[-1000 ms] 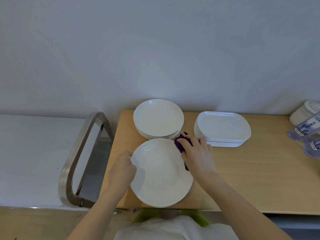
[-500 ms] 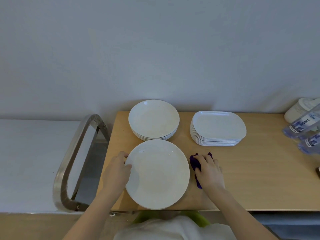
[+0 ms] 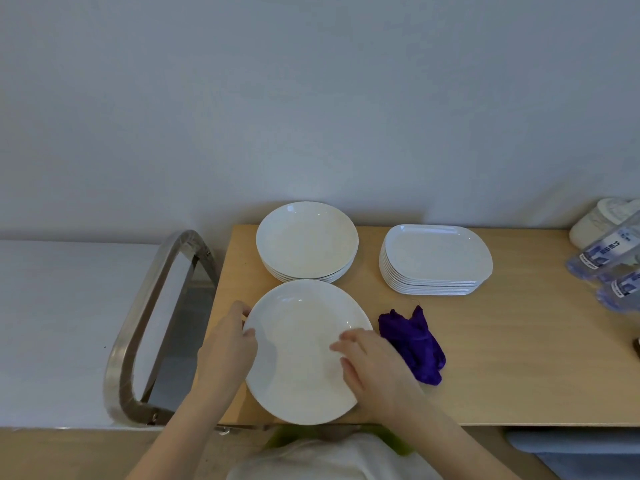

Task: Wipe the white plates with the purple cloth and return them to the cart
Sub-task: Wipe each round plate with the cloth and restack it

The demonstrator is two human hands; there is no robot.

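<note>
A round white plate lies at the front of the wooden cart top. My left hand grips its left rim. My right hand hovers over the plate's right edge with fingers loosely spread, holding nothing. The purple cloth lies crumpled on the wood just right of the plate. Behind the plate stands a stack of round white plates. A stack of oblong white plates sits to the right of that.
The cart's steel handle loops down on the left, beside a white surface. Plastic water bottles and a white container lie at the far right. A wall rises directly behind the cart.
My right hand has let go of the purple cloth, left it on the wood, and moved left onto the plate's right edge. The left hand stays on the rim.
</note>
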